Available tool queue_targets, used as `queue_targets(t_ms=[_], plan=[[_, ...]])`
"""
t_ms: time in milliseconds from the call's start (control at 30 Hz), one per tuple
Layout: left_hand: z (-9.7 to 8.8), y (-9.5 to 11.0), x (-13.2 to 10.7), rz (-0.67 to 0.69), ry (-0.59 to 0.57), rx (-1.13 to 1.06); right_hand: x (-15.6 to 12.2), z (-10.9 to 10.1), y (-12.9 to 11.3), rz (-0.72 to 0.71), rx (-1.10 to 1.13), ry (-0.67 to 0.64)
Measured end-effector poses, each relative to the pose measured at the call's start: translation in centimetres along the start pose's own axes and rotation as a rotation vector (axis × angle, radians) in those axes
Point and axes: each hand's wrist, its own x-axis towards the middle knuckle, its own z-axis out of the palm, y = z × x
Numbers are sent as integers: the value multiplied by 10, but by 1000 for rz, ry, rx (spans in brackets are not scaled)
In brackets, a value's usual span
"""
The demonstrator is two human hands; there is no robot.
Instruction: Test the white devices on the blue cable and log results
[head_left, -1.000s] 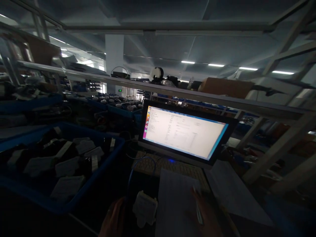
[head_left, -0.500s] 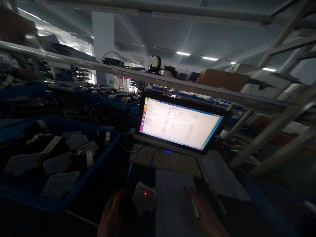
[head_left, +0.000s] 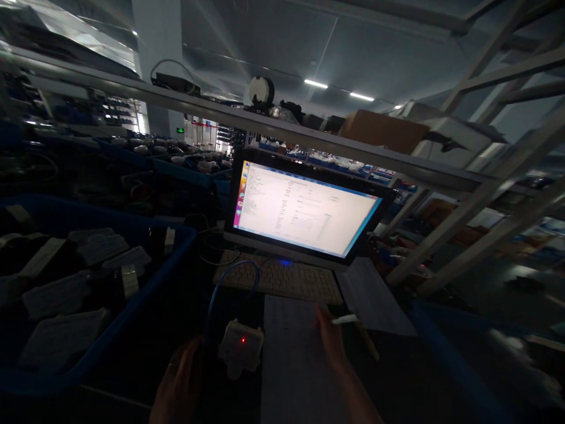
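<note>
Dim, cavernous factory hall under a grey ceiling [head_left: 256,41] crossed by beams. Two short fluorescent tubes [head_left: 316,84] glow white overhead – small against the gloom. A thick pale column [head_left: 158,59] rises at left, a small green lit sign [head_left: 180,130] just beside its lower right side. A long metal shelf [head_left: 309,133] slopes across the view, and diagonal metal struts [head_left: 441,235] stand at right. Behind the shelf, at left, storage racks [head_left: 121,112] recede toward bright light – details blurred.

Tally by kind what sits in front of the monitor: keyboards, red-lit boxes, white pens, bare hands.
Keyboard: 1
Red-lit box: 1
White pen: 1
Hands: 2 (left hand, right hand)
Total: 5
</note>
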Motion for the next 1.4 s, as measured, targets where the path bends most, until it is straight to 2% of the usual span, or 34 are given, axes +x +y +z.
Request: queue_targets(t_ms=[100,200,533,767,967,1133,1267,1400], plan=[[0,-2,-3,96,18,83,1,3,4,10,14,69],[0,-3,-5,118,14,161,0,1,6,21,37,111],[-14,-10,-1,262,-35,215,-18,-7,2,33,58,176],[-18,-4,3,51,-131,86,-14,-18,0,46,47,273],[-14,-9,-1,126,-83,61,-16,-18,0,23,16,229],[-11,-11,-4,122,-81,101,-21,-5,3,-28,-31,102],[-13,-5,0,121,-77,138,-21,7,6,-67,-90,20],[-16,3,6,150,13,135,-20,10,5,-85,-133,-12]])
